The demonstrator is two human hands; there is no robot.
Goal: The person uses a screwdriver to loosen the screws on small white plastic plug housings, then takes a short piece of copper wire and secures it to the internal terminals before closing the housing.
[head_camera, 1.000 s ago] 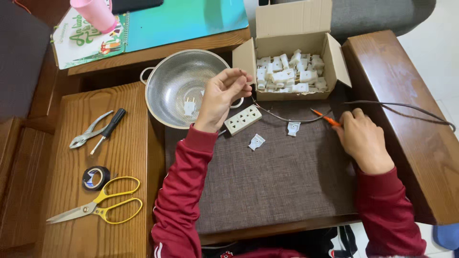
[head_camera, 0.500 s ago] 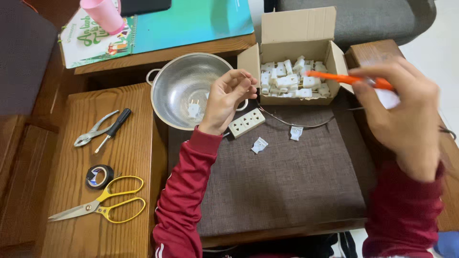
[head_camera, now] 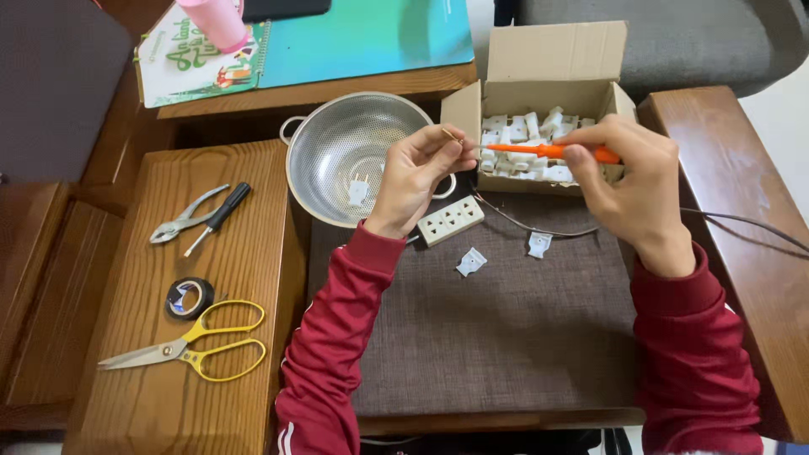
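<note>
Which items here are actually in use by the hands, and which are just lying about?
In use: left hand pinching a wire end; right hand holding the orange screwdriver; white socket strip.

Lying about: pliers, black screwdriver, tape roll, yellow scissors, colander, pink cup.

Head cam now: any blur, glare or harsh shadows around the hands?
Head view: sharp overall, both the left hand and right hand crisp; light soft and even, shadows faint; mild sheen inside the metal colander; the orange screwdriver reads clearly; slight wide-angle bend at edges.
</note>
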